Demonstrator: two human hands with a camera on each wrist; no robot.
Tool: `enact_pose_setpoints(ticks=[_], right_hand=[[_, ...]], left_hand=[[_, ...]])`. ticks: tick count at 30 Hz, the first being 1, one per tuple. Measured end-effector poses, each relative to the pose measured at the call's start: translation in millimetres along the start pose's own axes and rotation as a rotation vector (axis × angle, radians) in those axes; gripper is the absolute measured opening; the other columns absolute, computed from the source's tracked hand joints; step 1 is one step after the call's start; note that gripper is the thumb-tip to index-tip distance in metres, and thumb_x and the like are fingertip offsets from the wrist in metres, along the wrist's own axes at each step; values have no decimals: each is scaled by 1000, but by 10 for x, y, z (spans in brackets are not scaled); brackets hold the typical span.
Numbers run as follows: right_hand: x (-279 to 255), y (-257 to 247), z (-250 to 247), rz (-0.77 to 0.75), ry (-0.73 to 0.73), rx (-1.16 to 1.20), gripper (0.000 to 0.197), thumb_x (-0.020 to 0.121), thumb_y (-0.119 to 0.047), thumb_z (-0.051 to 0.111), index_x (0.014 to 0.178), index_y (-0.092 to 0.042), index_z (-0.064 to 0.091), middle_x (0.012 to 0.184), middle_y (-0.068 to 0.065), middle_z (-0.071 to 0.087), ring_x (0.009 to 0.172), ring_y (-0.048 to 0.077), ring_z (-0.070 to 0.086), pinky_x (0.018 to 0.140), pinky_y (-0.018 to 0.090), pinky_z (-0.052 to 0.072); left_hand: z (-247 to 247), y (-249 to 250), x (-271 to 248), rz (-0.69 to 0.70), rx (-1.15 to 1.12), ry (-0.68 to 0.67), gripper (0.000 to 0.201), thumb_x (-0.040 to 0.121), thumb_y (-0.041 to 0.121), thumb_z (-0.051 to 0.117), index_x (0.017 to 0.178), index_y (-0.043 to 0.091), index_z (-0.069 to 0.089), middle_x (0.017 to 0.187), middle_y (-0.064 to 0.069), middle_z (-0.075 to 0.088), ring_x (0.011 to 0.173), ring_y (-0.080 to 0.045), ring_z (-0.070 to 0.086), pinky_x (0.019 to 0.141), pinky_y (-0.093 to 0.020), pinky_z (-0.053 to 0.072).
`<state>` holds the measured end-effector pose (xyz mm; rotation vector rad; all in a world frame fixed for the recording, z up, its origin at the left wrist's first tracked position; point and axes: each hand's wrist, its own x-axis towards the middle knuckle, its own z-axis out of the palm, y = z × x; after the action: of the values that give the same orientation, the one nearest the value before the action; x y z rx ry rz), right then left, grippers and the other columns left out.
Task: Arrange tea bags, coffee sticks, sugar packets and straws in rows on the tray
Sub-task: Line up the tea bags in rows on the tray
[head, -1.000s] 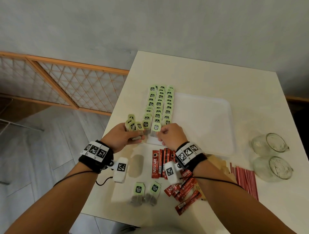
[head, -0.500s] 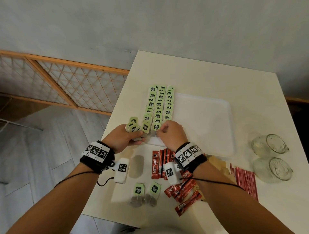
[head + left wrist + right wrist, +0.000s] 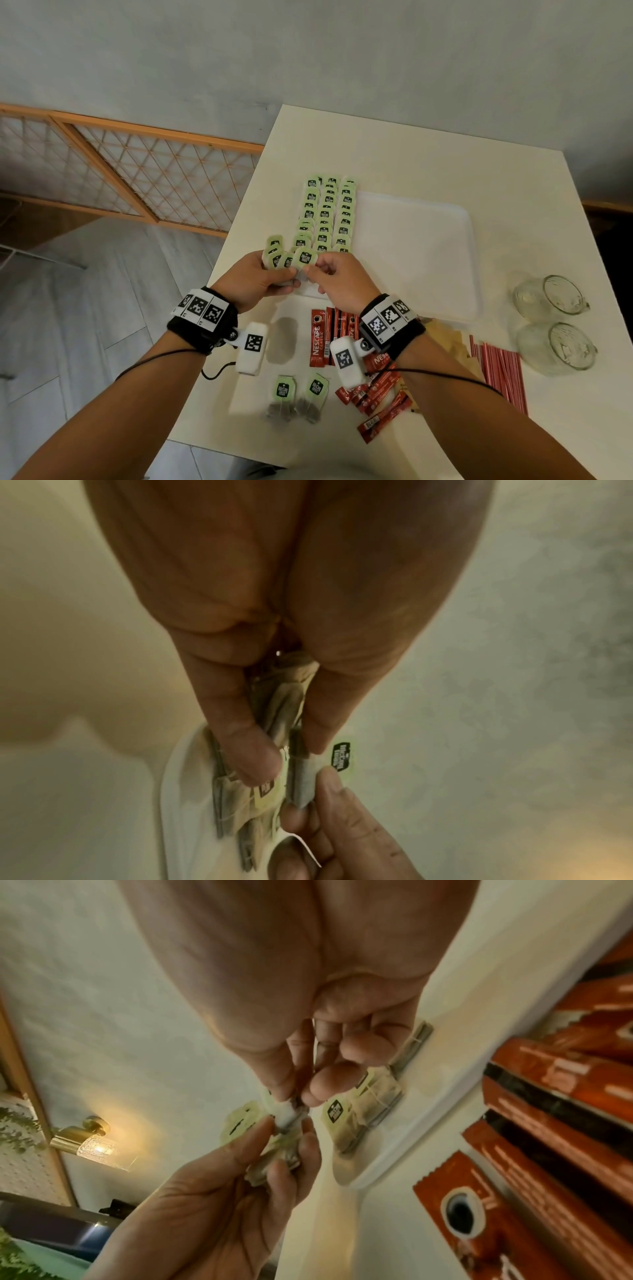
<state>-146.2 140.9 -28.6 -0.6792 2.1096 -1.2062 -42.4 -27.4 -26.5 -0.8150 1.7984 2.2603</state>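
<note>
A cream bench (image 3: 428, 154) is carrying a white plastic tray (image 3: 418, 246), three rows of green-tagged tea bags (image 3: 325, 219) filling its left edge; red coffee sticks (image 3: 342, 335) and red straws (image 3: 500, 373) are waiting beside it. Left wrist: left hand (image 3: 274, 615) is clutching a tea-bag bundle (image 3: 281, 715). Right wrist: right hand (image 3: 308, 1001) is pinching one bag (image 3: 289, 1115).

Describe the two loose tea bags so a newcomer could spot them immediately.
Start at the white table and go to its near edge, below the left hand. The two loose tea bags lie side by side there, left of the red coffee sticks, apart from the tray's rows.
</note>
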Motion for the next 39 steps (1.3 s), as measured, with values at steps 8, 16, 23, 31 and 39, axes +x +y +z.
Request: enact_pose_setpoints(ticks=[8,16,23,31,39], right_hand=[[147,77,35,71,-11,-164,27,100,-25,61,80,-7,66,67,1,71,44,6,53,49,27,47],[211,32,223,123,18,-287,30,99,-30,59,75,-12,64,59,0,71,46,9,64,62,38,61],[250,28,279,127,82,-317,26,98,-33,58,80,-16,64,59,1,70,59,16,70,68,41,61],[298,53,306,134,107,-299,20,99,-34,59,81,-25,57,64,-1,70,59,15,71,68,42,62],[141,-26,162,108,141,-121,16,103,-38,54,107,-24,60,77,-3,70,47,-2,59,52,26,50]], left_hand=[[-124,11,18,-9,-143,211,13,99,1,52,101,0,65,98,-15,72,86,-26,72,69,-27,61],[-110,2,9,-22,-126,237,18,102,14,53,100,5,68,101,-9,76,78,-22,71,59,-25,57],[-128,-36,40,-34,-78,255,13,99,14,60,99,4,68,94,-14,73,75,-23,67,58,-24,53],[-94,-32,27,-16,-9,215,18,94,19,68,106,5,69,90,-15,73,70,-20,67,55,-23,53],[-80,-19,47,15,91,230,19,92,22,71,105,8,71,98,-17,74,73,-18,65,53,-19,47]])
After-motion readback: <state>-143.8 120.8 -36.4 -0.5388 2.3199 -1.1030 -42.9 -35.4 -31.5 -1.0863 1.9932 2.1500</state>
